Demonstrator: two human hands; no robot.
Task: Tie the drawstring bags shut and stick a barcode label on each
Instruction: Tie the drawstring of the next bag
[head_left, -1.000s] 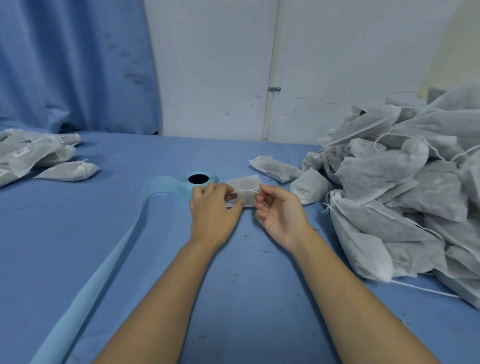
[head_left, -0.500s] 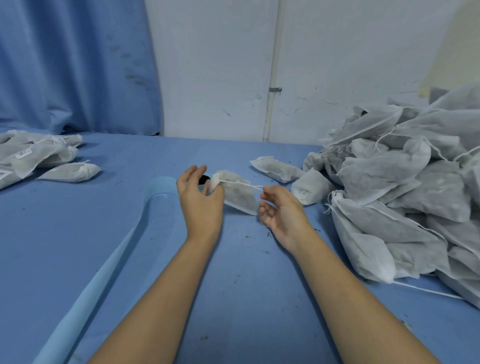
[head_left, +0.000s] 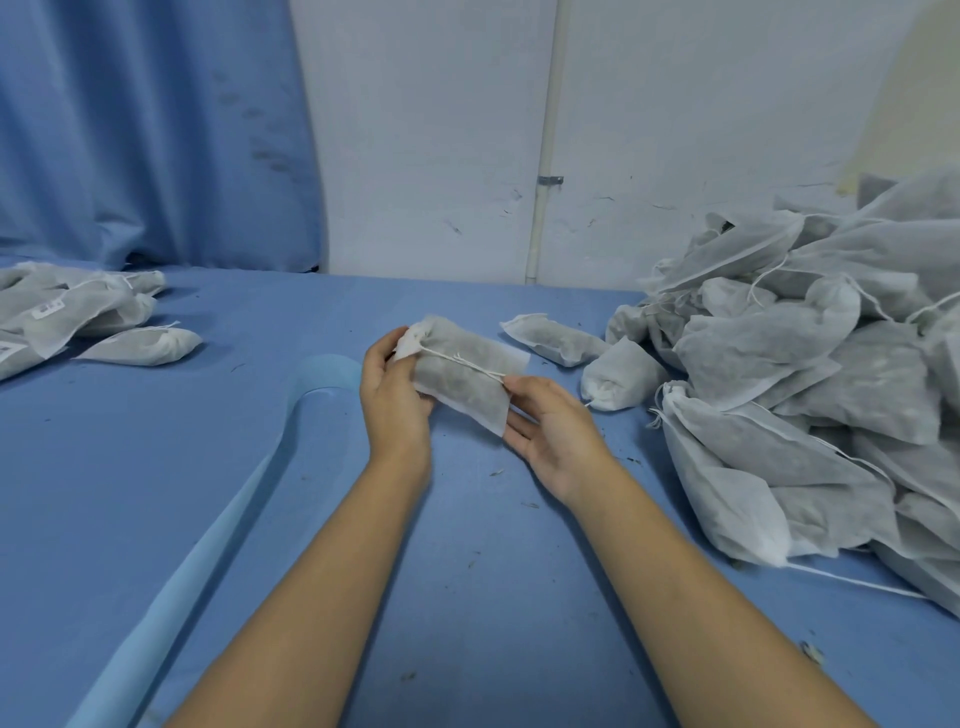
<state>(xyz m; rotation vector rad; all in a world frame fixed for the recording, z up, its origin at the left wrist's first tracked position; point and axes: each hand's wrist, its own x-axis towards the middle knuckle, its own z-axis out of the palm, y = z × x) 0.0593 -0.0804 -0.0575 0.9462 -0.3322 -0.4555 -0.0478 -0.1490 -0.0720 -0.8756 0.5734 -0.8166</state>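
In the head view, a heap of white drawstring bags (head_left: 831, 389) is piled at the right of the blue table (head_left: 156, 441), and labelled bags (head_left: 67, 317) are laid at the far left. A pale blue strip (head_left: 218, 519) is partly hidden behind the left hand (head_left: 395, 400). A filled greyish bag (head_left: 462, 374) is held above the table's centre, its gathered neck gripped by the curled left fingers. Its drawstring (head_left: 467, 364) is pinched by the right hand (head_left: 556, 431).

Soft, even light is spread over the table (head_left: 130, 493); shadows are faint, and the curtain (head_left: 156, 130) is bowed by wide-angle distortion.
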